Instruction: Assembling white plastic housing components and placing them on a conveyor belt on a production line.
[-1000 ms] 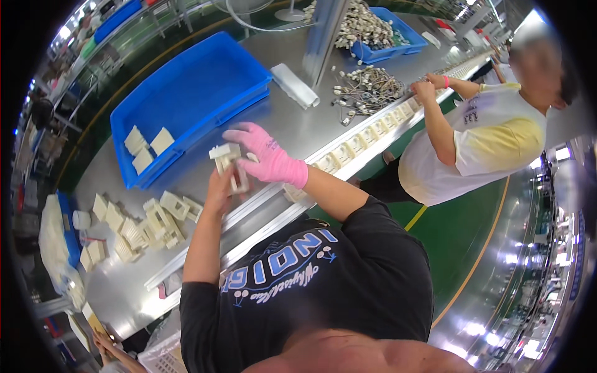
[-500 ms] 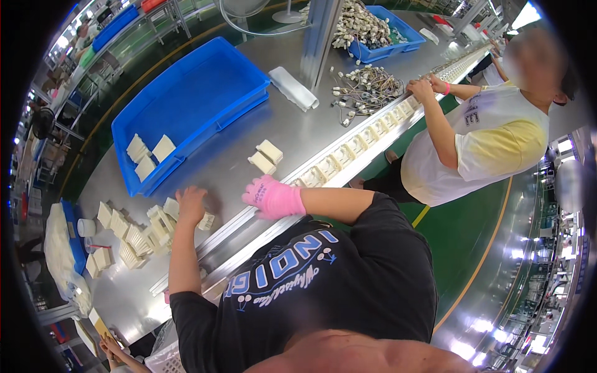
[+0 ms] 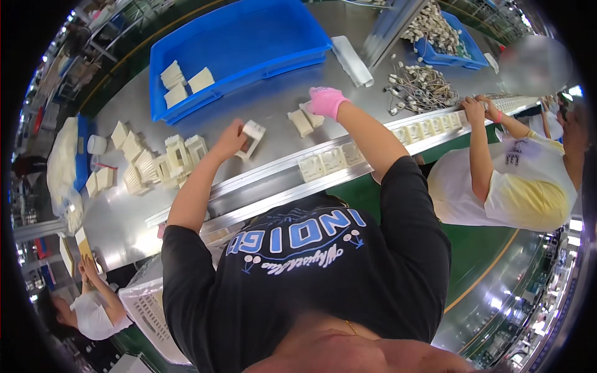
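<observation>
My bare left hand (image 3: 231, 142) grips the side of a white plastic housing (image 3: 254, 132) with an open middle, held just above the metal table. In a pink glove, my right hand (image 3: 327, 102) closes over the farther of two cream plastic pieces (image 3: 300, 124) standing side by side; its fingertips are partly hidden. Between me and the table's middle runs a metal rail track (image 3: 273, 169), where a row of white square housings (image 3: 333, 160) sits to the right. More white housings (image 3: 176, 152) stand left of my left hand, beside a cluster of cream ribbed pieces (image 3: 134, 149).
A large blue bin (image 3: 267, 67) at the back holds a few cream pieces. Bundled wires with connectors (image 3: 423, 89) lie at the right, before a smaller blue bin (image 3: 457, 57). A co-worker (image 3: 497, 180) handles the track on the right; another person (image 3: 96, 308) is at lower left.
My left hand has lifted a white housing and brought it rightward. My right hand has moved from the track out to the two cream pieces. The whole view has shifted.
</observation>
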### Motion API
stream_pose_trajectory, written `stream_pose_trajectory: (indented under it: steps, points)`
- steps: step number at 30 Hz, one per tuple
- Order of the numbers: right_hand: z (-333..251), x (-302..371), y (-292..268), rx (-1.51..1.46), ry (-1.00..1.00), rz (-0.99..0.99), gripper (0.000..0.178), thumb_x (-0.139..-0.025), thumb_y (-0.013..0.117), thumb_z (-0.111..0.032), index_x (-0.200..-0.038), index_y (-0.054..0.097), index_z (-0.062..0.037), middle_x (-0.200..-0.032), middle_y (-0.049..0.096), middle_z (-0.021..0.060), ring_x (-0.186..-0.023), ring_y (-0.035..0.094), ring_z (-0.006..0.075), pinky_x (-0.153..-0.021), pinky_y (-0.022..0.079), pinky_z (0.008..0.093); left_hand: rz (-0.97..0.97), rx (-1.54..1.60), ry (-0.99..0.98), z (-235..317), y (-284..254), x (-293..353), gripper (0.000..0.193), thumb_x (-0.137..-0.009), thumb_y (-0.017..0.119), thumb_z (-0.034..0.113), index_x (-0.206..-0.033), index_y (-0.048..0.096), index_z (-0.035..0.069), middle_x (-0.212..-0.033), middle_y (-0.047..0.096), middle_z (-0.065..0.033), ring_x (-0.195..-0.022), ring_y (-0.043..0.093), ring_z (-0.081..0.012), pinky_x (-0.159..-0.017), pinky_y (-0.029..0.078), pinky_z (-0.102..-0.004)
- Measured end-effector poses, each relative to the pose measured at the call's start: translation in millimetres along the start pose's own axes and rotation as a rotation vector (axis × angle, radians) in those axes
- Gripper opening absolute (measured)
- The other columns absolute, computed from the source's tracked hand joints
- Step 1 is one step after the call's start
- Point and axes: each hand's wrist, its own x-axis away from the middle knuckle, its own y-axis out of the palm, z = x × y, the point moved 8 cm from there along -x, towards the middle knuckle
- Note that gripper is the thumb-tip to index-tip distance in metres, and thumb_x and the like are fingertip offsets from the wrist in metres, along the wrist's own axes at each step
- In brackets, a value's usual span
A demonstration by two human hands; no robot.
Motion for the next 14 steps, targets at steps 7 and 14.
stream_pose_trajectory:
  steps: [7,14]
  points:
    - [3,-16,57,0.096,0.032,-0.100,0.042,-0.068,0.057,-0.026,-0.101,0.047,-0.0008,-0.096,0.058,0.0183,-0.093,0.055,0.0299,-0.078,0.044,0.0360,0.075,1.092,-0.269,34,-6,0,0.019,-0.082,0.043,0.024,-0.084,0.050,0.006,-0.065,0.049,-0.0038,-0.057,0.050,-0.0163,-0.055,0.044,-0.0295]
    - [-7,-5,0,-0.420,0.033,0.096,0.066,-0.066,0.063,-0.026,-0.120,0.035,0.0000,-0.102,0.056,0.0196,-0.095,0.056,0.0258,-0.083,0.042,0.0335,0.157,1.456,-0.231,40,21,-3,0.035,-0.082,0.048,0.028,-0.103,0.046,0.000,-0.098,0.055,-0.0180,-0.094,0.055,-0.0300,-0.078,0.045,-0.0428]
